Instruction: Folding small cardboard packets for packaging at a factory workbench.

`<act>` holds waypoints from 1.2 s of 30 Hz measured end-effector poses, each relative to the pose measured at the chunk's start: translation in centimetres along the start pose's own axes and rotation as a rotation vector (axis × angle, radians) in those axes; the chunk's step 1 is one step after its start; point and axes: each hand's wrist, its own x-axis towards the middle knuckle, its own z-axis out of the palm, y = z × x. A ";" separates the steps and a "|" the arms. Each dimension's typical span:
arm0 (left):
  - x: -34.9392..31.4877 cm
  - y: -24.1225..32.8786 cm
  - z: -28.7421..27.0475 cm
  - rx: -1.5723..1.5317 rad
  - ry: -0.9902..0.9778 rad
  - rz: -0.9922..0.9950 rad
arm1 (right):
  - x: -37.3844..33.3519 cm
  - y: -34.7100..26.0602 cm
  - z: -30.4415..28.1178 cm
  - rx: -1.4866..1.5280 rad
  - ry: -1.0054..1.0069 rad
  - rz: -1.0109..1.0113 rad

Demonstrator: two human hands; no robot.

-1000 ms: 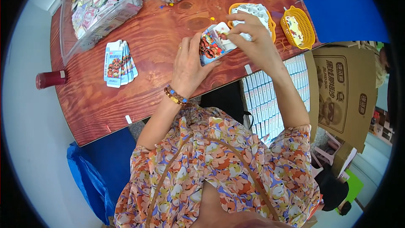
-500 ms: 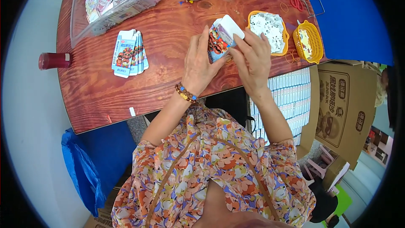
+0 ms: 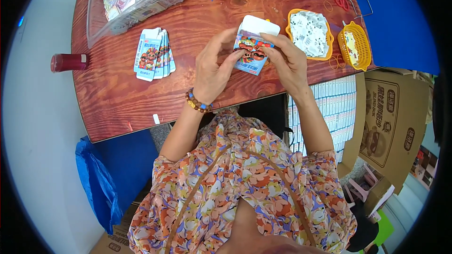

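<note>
Now, left to right: dark red cylinder (image 3: 68, 62) at left edge of wooden table (image 3: 108, 99). Fanned stack of flat cartons (image 3: 153, 59) left of centre. Left hand (image 3: 213, 68), beaded bracelet at wrist, fingers pinching left side of small colourful box (image 3: 252, 49), upper centre. Right hand (image 3: 288, 61) pinching box's right side, white flap raised. Orange tray (image 3: 309, 34) of white packets upper right; yellow basket (image 3: 354, 46) beyond.

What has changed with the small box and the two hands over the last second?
Both hands, left hand and right hand, kept hold of the small printed box. It was turned from a slanted pose to nearly upright, its picture face toward the camera, white top flap open. The right hand came down off its top to its side. The fanned flat boxes, orange tray, yellow basket and red cylinder stayed put.
</note>
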 end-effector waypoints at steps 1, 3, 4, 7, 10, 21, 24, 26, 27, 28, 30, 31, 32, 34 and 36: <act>-0.2 1.1 0.0 -0.075 0.019 -0.058 | 0.1 0.1 -0.1 -0.006 -0.029 -0.045; -0.3 1.0 -0.2 -0.089 0.017 -0.022 | 0.1 -0.4 0.7 0.166 0.006 0.001; -0.4 1.0 -0.4 -0.105 0.014 0.018 | 0.1 -0.5 1.0 0.335 0.042 0.047; -0.4 0.7 -1.2 -0.067 -0.047 0.039 | 0.2 0.3 0.1 0.289 -0.116 0.039; -0.6 1.2 -1.6 0.023 -0.103 0.024 | 0.5 -0.1 -0.2 0.278 -0.128 0.027; -1.2 1.6 -2.0 -0.223 -0.180 -0.223 | 1.6 -0.3 -1.4 -0.006 -0.285 -0.038; -1.4 1.8 -2.0 -0.175 -0.143 -0.207 | 1.6 -2.2 -0.6 0.111 -0.251 0.076; -1.6 2.0 -2.1 -0.132 -0.116 -0.186 | 1.6 -2.7 -0.3 0.243 -0.216 0.173; -1.7 2.2 -2.1 -0.101 -0.118 -0.185 | 1.6 -2.6 -0.3 0.253 -0.193 0.154; -1.8 2.3 -2.1 -0.070 -0.121 -0.185 | 1.7 -2.4 -0.3 0.263 -0.169 0.136; -1.9 2.4 -1.7 -0.087 -0.113 -0.192 | 1.9 -1.9 -0.1 0.338 -0.180 0.162; -2.0 2.5 -1.6 -0.104 -0.104 -0.199 | 2.0 -2.0 -0.1 0.380 -0.190 0.220; -2.0 2.5 -1.6 -0.104 -0.103 -0.200 | 2.1 -2.0 -0.1 0.422 -0.204 0.278; -2.0 2.5 -1.7 -0.127 -0.106 -0.176 | 2.6 -2.3 -0.8 0.388 -0.259 0.297; -2.1 2.1 -1.9 -0.098 -0.123 -0.187 | 2.8 -2.5 -1.4 0.357 -0.313 0.316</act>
